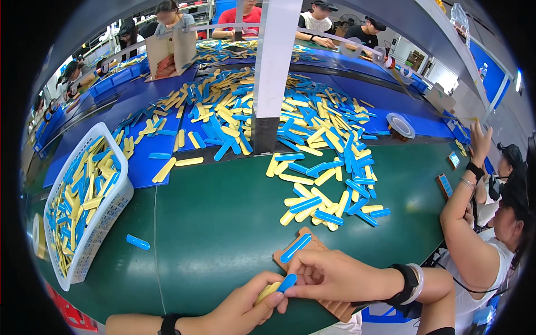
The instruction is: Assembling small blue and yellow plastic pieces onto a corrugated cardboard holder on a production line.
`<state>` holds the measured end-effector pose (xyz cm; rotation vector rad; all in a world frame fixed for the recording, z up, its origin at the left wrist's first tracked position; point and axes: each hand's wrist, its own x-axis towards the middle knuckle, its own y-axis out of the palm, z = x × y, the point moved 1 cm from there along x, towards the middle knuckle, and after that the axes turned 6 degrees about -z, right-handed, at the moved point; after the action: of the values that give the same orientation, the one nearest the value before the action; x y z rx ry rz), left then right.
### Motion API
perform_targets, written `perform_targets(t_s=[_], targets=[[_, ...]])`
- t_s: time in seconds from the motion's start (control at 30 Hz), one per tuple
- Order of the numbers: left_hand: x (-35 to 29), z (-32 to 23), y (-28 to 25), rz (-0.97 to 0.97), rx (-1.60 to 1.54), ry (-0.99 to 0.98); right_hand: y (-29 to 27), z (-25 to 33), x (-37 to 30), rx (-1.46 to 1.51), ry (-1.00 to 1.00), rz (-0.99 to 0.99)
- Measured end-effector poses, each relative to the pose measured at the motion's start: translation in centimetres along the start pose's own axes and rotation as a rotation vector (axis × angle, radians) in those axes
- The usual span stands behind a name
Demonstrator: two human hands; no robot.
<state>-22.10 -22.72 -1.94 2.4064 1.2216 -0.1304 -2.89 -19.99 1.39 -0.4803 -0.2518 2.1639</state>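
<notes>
Glossy blue round-ended strip is pinched!

It is held by the right hand's fingertips, near-left of a brown grooved tray; a flat yellow strip is clasped by the left hand. Likely light, stiff, slick: best gripped by its edges.

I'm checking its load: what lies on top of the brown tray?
One blue strip lies on the brown tray, at its far end; ridges show at the near end. The right hand covers the middle, hiding anything there.
</notes>
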Motion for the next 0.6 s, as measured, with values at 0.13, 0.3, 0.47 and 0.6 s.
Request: perform_targets(t_s=[0.13,0.3,0.47,0.6], targets=[[-0.4,-1.0,0.4,0.028,0.218,-0.013,0.5,-0.8,-0.3,0.433,-0.098,-0.071],[-0.7,0.2,0.2,0.157,0.172,0.012,-2.5,2.1,-0.9,0.705,0.018,-0.377],[-0.5,0.1,-0.1,0.017,0.032,-0.095,-6.1,-1.4,0.0,0.096,0.116,-0.251],[-0.3,0.7,0.0,-0.084,-0.06,-0.12,-5.7,-2.7,-0.2,-0.212,0.113,-0.19]])
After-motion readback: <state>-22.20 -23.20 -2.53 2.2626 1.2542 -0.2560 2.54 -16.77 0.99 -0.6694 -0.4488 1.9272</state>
